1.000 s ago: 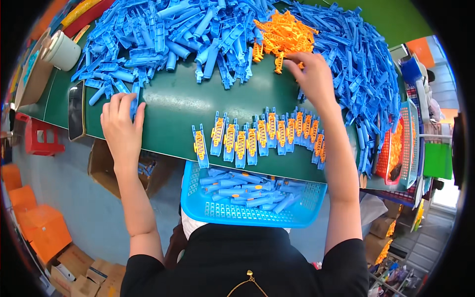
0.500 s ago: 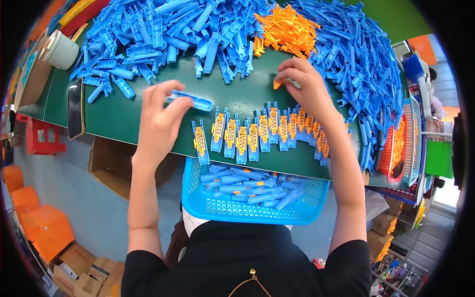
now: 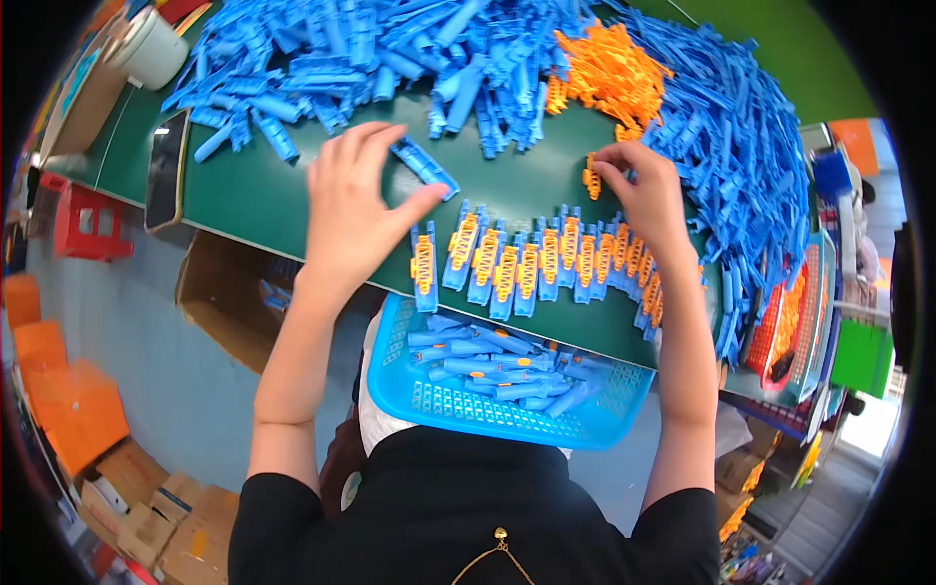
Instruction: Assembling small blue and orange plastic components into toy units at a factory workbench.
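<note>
My left hand (image 3: 353,210) holds a blue plastic half-shell (image 3: 423,166) by its two ends, between thumb and forefinger, hollow side up, close above the table. My right hand (image 3: 645,190) pinches a small ribbed orange plastic piece (image 3: 592,178) between thumb and fingers, upright. Between my forearms stands a slanting row of blue shells with orange pieces set in them (image 3: 527,269), running toward my right forearm, which hides part of it. A heap of loose orange pieces (image 3: 614,73) lies beyond my right hand.
Large piles of blue shells (image 3: 331,54) cover the far side of the green table (image 3: 283,200). A phone (image 3: 168,171) lies at the left edge. On my lap rests a blue basket (image 3: 468,414) of closed blue parts. Red baskets (image 3: 775,312) stand at the right.
My left hand has turned the blue shell so it slants toward me at its right end. The orange piece now shows more fully in my right fingers. The whole view has shifted slightly.
</note>
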The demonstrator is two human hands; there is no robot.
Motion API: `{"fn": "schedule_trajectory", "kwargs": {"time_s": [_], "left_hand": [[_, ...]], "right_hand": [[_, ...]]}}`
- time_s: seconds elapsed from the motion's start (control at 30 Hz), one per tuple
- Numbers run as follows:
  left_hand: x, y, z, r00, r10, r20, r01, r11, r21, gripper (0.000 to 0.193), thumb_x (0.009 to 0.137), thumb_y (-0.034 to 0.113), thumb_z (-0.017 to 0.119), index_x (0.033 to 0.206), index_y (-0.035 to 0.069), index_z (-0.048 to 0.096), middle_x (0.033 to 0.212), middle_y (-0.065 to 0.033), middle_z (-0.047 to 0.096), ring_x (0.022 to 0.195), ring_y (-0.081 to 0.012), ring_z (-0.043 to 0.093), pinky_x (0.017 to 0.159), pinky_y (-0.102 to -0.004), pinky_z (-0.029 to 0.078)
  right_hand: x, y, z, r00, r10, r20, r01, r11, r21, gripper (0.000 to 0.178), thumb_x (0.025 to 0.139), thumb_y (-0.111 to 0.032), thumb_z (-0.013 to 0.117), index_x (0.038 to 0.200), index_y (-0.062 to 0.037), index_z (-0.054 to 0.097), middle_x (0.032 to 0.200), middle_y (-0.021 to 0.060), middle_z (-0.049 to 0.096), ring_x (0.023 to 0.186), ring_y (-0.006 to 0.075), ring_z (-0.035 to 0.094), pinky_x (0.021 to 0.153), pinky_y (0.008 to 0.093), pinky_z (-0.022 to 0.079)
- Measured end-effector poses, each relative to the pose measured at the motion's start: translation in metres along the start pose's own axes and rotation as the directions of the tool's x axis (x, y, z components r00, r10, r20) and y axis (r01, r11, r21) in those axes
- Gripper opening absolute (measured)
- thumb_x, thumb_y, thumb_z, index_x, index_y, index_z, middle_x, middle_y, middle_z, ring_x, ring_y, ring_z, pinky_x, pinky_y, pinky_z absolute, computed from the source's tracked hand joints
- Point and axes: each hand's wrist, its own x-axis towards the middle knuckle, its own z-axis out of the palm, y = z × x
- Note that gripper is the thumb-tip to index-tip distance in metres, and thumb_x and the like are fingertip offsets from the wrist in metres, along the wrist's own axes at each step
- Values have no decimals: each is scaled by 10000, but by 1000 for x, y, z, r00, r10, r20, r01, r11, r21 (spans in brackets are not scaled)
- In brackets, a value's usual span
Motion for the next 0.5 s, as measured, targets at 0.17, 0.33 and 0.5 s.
{"fn": "schedule_trajectory", "kwargs": {"time_s": [0.17,0.33,0.5], "left_hand": [[6,7,7,998,-4,66,-1,998,66,690,670,402,810,1224,55,587,1222,-77,565,1182,-280,454,986,-423,339],[6,-1,5,992,20,122,-11,997,-78,708,649,390,824,1250,93,594,1288,-51,589,1239,-293,428,1033,-439,283],[8,-6,8,989,25,145,-13,996,-87,705,641,407,825,1250,126,608,1316,-29,592,1300,-316,395,1075,-457,235]], "right_hand": [[11,-41,10,989,-150,22,147,985,93,98,872,-75,643,939,-5,632,855,80,646,753,191,601,674,307,479],[36,-95,56,891,-454,4,451,887,104,91,889,-114,608,934,-35,610,895,92,577,900,277,563,742,369,464],[51,-91,83,861,-508,36,509,858,-73,96,855,-124,629,900,-43,605,893,84,580,884,294,535,766,389,466]]}}
